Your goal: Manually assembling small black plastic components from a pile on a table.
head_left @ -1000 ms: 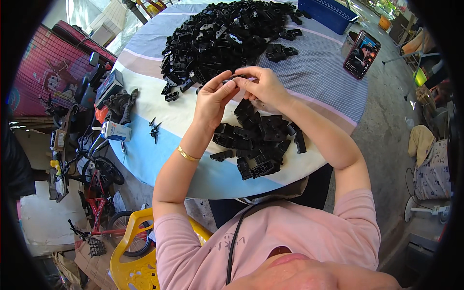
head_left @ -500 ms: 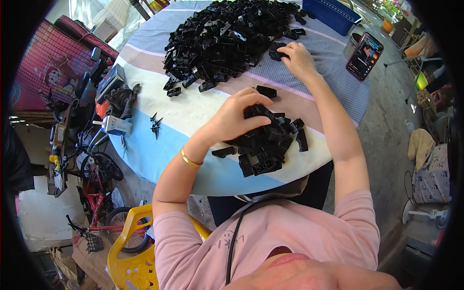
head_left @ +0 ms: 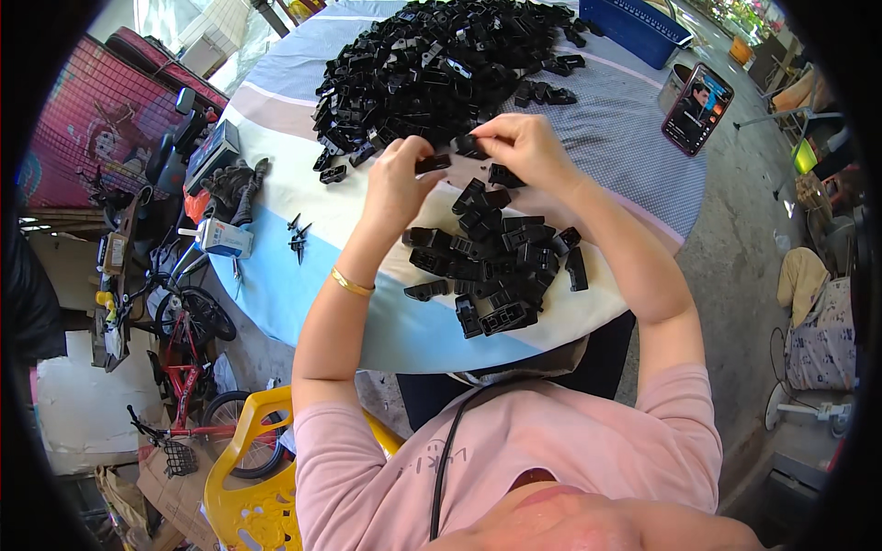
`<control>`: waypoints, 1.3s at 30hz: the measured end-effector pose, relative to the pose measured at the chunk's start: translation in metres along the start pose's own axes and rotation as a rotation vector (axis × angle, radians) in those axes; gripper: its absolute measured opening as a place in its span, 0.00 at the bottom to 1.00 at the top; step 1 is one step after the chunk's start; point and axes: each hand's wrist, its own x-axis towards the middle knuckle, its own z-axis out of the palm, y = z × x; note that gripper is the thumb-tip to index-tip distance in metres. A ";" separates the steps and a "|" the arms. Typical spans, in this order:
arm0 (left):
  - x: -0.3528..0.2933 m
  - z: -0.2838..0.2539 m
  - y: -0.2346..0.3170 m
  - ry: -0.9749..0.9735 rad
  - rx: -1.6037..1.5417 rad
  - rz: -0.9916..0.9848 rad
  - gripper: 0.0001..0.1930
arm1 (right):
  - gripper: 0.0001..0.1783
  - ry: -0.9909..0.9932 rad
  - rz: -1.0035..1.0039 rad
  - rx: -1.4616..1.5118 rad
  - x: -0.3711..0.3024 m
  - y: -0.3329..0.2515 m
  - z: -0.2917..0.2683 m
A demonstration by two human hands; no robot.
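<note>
Between the thumb and fingers of my left hand (head_left: 398, 182) is a small black plastic part (head_left: 434, 163), oblong and block-like. My right hand (head_left: 531, 151) pinches another black part (head_left: 467, 145) close beside it; the two parts look slightly apart. Both hands are just in front of a large heap of similar black parts (head_left: 432, 69). Nearer my body lies a smaller pile of black parts (head_left: 501, 262), loosely spread. A single black part (head_left: 505, 175) lies under my right wrist, partly covered.
A striped cloth covers the round table (head_left: 386, 335). Several dark screw-like pieces (head_left: 297, 241), a small white-and-blue box (head_left: 226, 239) and dark gloves (head_left: 237, 188) lie at left. A blue basket (head_left: 634, 32) and a propped phone (head_left: 698, 108) stand at right. A yellow chair (head_left: 241, 477) is behind.
My left hand has lifted off the near pile and moved forward with a black part. My right hand has come left from the heap's right edge, leaving several parts there.
</note>
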 end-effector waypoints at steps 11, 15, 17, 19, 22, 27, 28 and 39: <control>0.000 0.006 0.013 -0.086 -0.608 -0.273 0.16 | 0.06 0.070 -0.326 -0.198 -0.009 -0.019 0.007; -0.004 0.011 0.030 -0.014 -1.120 -0.512 0.19 | 0.06 0.179 -0.397 -0.333 -0.015 -0.027 0.016; -0.005 0.013 0.030 0.021 -1.314 -0.602 0.20 | 0.05 0.198 -0.489 -0.373 -0.017 -0.029 0.021; -0.006 0.013 0.023 0.004 -1.429 -0.642 0.20 | 0.07 0.163 -0.467 -0.344 -0.014 -0.025 0.019; -0.004 0.004 0.024 0.004 -1.438 -0.588 0.22 | 0.12 0.052 -0.400 -0.133 -0.007 -0.013 0.015; -0.004 -0.024 0.049 -0.233 -0.822 -0.077 0.27 | 0.22 0.030 0.085 0.160 0.024 0.015 -0.027; -0.007 -0.023 0.059 -0.294 -0.598 0.068 0.28 | 0.22 0.185 -0.021 -0.354 0.031 0.040 -0.042; 0.005 -0.001 0.010 0.031 0.177 0.330 0.18 | 0.22 0.081 0.403 -0.935 0.036 0.065 -0.064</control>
